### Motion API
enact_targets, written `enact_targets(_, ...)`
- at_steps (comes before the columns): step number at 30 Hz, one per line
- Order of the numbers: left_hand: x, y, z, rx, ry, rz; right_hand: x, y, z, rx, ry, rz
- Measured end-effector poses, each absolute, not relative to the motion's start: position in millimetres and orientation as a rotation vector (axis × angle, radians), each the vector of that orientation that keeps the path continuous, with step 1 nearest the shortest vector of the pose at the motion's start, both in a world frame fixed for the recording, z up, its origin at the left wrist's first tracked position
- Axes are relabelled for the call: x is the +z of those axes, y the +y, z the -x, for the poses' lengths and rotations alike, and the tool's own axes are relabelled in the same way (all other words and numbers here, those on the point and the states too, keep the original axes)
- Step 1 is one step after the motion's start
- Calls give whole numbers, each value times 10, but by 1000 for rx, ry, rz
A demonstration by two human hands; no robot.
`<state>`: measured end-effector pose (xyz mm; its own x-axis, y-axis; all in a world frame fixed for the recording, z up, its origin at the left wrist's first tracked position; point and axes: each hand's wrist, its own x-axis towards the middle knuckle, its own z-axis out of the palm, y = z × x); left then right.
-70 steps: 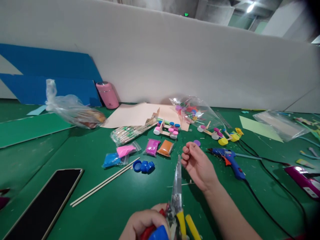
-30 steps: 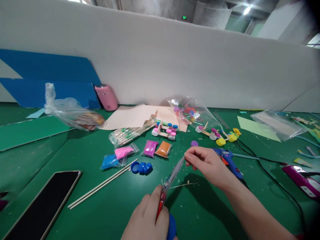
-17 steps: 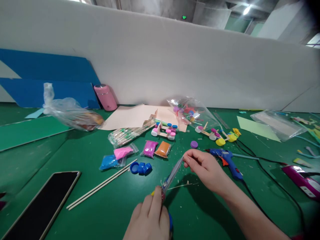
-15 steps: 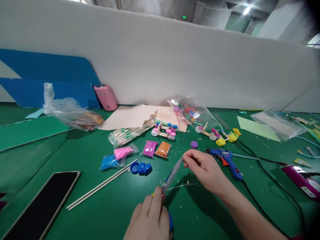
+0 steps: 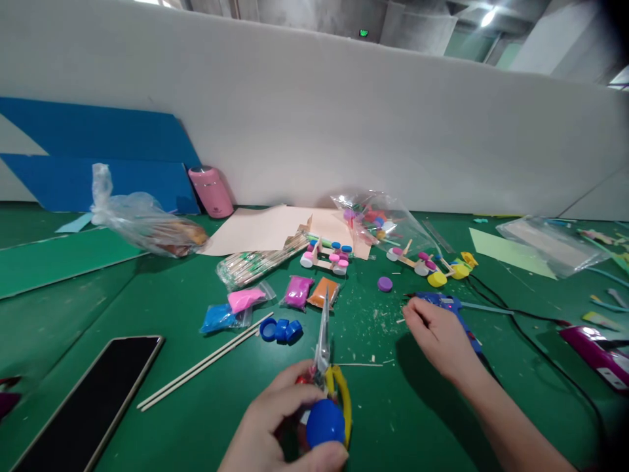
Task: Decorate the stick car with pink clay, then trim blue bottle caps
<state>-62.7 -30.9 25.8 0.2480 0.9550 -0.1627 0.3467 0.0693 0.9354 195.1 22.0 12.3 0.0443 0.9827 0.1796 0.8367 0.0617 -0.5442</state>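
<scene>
In my left hand (image 5: 280,426) is a pair of scissors (image 5: 323,344), its blades pointing away from me and its yellow and red handles partly hidden by my fingers. The same hand grips a blue bottle cap (image 5: 325,423) against the handles. My right hand (image 5: 437,337) is closed, fingertips pinched together; whatever they hold, if anything, is too small to make out. It hovers in front of the blue glue gun (image 5: 445,301) and covers part of it. Several blue caps (image 5: 281,331) sit left of the blades. Two thin wooden sticks (image 5: 206,360) lie farther left.
Packets of coloured clay (image 5: 297,290), small model cars (image 5: 324,255), a purple cap (image 5: 384,284) and a bag of skewers (image 5: 260,262) lie beyond my hands. A phone (image 5: 93,400) is at left. A black cable (image 5: 535,354) and a power strip (image 5: 597,354) are at right.
My right hand has moved right, away from the scissors' tips to the glue gun. My left hand has turned, so the blades now point straight ahead and the blue cap shows.
</scene>
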Motion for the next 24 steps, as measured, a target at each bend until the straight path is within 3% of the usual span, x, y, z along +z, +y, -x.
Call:
enact_targets(5,181,-181,523,922,1146,-847,89,-137,-2013,348,-1879,1882)
enact_targets(9,74,-145,375,986,1092,-554,90,-430,-1658,500,-1949,1557)
enact_targets(11,38,-164,294,1062,1138,-542,28,-505,-1435,521,-2080,1401)
enact_targets(18,115,-303,132,1139,1080,-662,-57,-328,-1165,806,-1844,1558)
enact_targets(24,197,-126,245,1092,1020,-551,87,-224,-1488,690,-1667,1755)
